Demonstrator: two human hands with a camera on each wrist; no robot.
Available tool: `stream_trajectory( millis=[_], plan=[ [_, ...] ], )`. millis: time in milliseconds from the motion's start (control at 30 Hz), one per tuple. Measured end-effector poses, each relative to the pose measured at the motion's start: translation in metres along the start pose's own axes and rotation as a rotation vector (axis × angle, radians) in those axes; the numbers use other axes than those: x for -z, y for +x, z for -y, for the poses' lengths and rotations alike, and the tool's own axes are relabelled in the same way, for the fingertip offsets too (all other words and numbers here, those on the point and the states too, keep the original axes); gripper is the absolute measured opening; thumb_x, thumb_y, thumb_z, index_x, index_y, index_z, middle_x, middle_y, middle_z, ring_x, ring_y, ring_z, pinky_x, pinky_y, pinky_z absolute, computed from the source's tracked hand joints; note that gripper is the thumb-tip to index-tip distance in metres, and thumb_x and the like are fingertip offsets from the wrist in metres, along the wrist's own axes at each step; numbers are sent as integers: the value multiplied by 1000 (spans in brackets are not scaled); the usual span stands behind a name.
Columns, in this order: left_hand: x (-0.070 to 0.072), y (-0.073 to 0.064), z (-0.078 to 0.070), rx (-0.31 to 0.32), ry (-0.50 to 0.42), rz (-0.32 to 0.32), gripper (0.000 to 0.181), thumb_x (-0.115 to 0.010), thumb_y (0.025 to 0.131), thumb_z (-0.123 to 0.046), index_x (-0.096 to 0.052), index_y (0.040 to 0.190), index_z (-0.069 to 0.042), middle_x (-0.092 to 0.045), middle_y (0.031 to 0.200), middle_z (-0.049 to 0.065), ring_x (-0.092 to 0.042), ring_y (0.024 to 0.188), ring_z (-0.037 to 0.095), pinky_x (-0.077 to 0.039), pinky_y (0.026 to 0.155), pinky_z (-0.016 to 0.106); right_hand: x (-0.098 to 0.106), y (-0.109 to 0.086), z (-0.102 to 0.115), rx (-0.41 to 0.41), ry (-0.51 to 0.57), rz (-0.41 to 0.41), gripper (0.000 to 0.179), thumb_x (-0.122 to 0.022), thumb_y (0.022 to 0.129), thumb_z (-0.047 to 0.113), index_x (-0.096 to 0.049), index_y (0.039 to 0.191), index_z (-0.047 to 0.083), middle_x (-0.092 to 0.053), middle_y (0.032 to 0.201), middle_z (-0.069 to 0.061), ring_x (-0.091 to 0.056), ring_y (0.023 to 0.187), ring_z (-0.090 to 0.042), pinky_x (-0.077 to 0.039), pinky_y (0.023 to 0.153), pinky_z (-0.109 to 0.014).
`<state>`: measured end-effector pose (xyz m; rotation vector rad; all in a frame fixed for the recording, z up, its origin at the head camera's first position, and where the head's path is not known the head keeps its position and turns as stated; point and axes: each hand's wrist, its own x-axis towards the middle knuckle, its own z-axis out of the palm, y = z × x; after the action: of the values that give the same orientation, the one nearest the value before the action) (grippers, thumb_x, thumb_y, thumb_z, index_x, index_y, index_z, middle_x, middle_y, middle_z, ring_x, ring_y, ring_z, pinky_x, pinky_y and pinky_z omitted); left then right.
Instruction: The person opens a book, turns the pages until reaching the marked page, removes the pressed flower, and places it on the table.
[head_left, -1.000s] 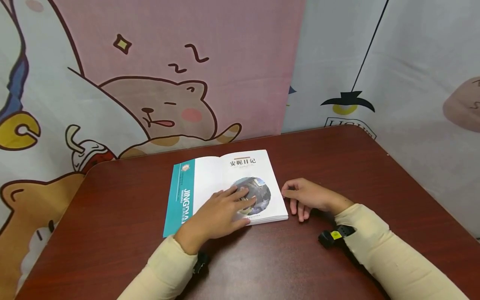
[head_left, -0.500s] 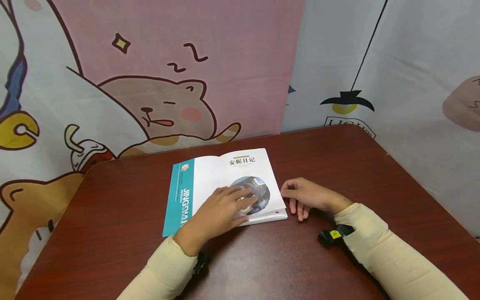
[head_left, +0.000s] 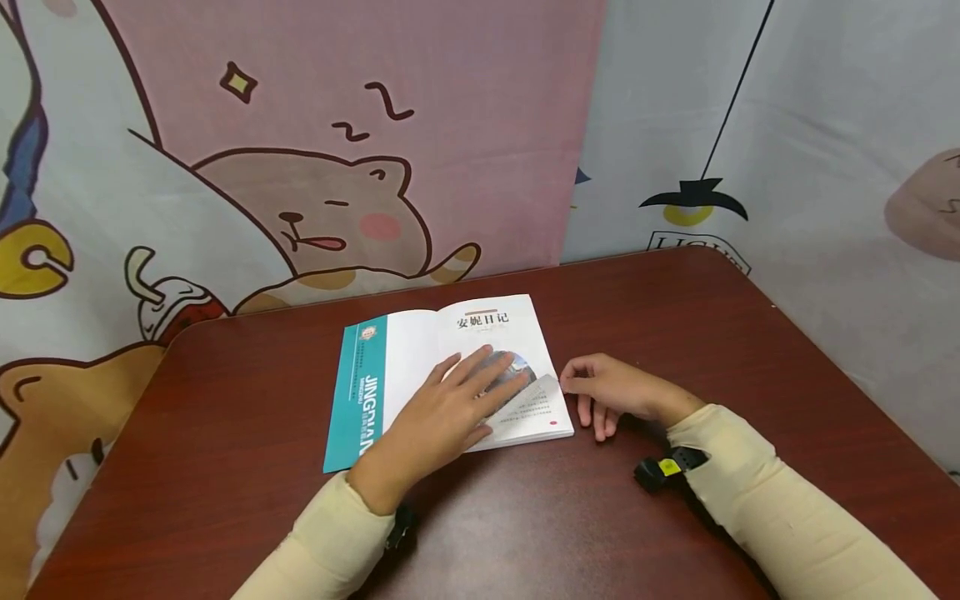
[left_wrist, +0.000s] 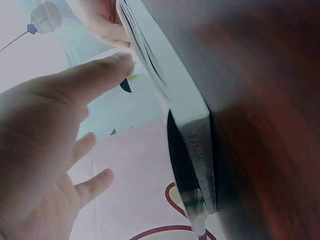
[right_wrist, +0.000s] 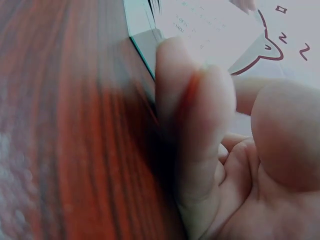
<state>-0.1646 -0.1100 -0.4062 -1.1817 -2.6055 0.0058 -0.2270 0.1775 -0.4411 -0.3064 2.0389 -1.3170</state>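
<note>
A thick paperback book (head_left: pixel 408 342) lies spread on the table, its teal cover flap (head_left: pixel 352 417) folded out at left. Fingers spread, my left hand (head_left: pixel 442 417) lies over the round picture (head_left: pixel 510 367) on the right-hand page. Below that picture, the lower right part of the leaf is bent up, baring printed lines on the page underneath (head_left: pixel 547 412). My right hand (head_left: pixel 622 392) rests on its side at the book's right edge, thumb and index fingertip right at the pages, other fingers loosely curled. In the left wrist view, the thumb (left_wrist: pixel 107 70) stretches beside the page edges.
The dark red wooden table (head_left: pixel 525 533) ends at the back against a wall hanging (head_left: pixel 495 125) printed with cartoon animals. A black band with a yellow tag (head_left: pixel 663 471) sits on the right wrist.
My left fingers have slid forward and right over the picture and spread. The leaf's lower right corner, flat before, has lifted and bent back. My right hand has stayed in place.
</note>
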Motion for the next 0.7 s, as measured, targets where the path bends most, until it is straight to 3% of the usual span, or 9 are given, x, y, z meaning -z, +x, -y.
stream_trajectory(
  millis=[133, 300, 467, 700],
  plan=[
    [1, 0, -1, 7, 45, 7, 90, -80, 85, -34, -28, 158, -31, -25, 167, -1, -16, 156, 24, -24, 123, 50, 0, 0, 0, 36, -49, 3, 29, -60, 101, 29, -56, 110, 2, -62, 63, -8, -63, 41, -16, -52, 41, -31],
    [1, 1, -1, -12, 62, -43, 69, -73, 91, -22, -43, 152, -31, -21, 168, 1, -5, 158, 25, -12, 126, 50, -1, -1, 0, 57, -79, -6, 29, -67, 96, 28, -57, 107, 2, -62, 62, -8, -62, 41, -16, -52, 40, -32],
    [2, 2, -1, -39, 75, -36, 55, -67, 92, -8, -56, 142, -28, -25, 167, 1, -4, 158, 23, -8, 127, 47, -2, 0, 0, 41, -88, -18, 28, -68, 95, 27, -57, 105, 4, -62, 62, -8, -62, 41, -17, -52, 40, -31],
    [2, 0, 0, -45, 69, 26, 44, -69, 89, -7, -69, 129, -25, -33, 164, 1, -11, 157, 25, -9, 127, 44, -1, 0, 0, 40, -94, -18, 28, -68, 95, 26, -55, 105, 3, -62, 62, -8, -62, 41, -16, -51, 40, -31]
  ],
)
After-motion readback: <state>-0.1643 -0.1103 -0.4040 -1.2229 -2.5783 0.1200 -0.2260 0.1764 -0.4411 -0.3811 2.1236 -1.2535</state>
